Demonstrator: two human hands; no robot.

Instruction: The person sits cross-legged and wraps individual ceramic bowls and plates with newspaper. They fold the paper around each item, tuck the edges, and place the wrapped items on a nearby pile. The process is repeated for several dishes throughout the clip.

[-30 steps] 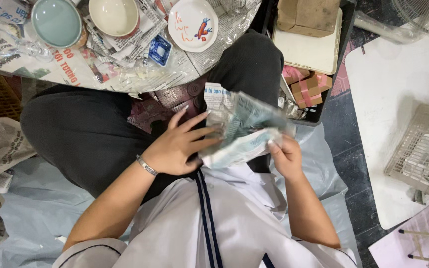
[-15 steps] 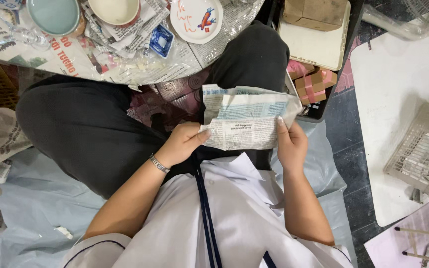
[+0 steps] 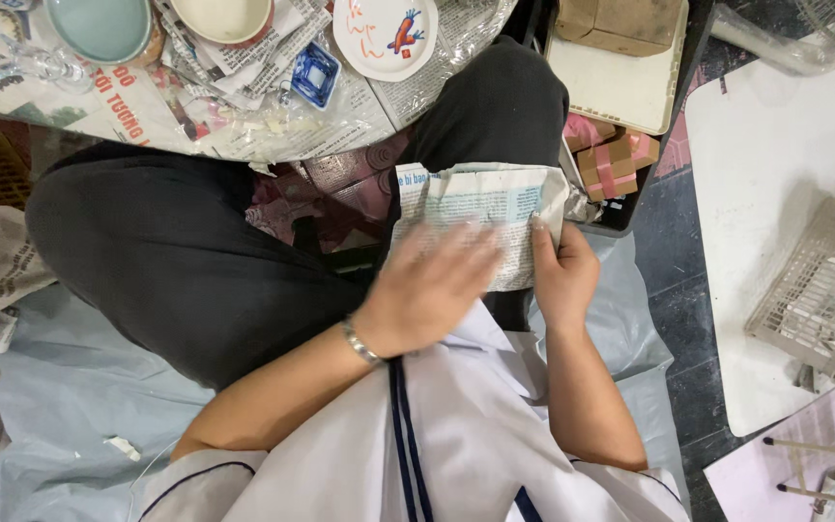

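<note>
The thin, limp, easily torn printed newspaper sheet [image 3: 480,217] lies over the lap, right hand [image 3: 561,275] pinching its right edge, left hand [image 3: 432,290] spread flat on it, best gripped at edges.

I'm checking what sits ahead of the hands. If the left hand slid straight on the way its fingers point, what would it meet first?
The left hand lies blurred on the newspaper-wrapped bundle, fingers pointing up-right. Going on, it would probably meet the right hand's fingers at the bundle's right edge first, though depth is unclear.
</note>
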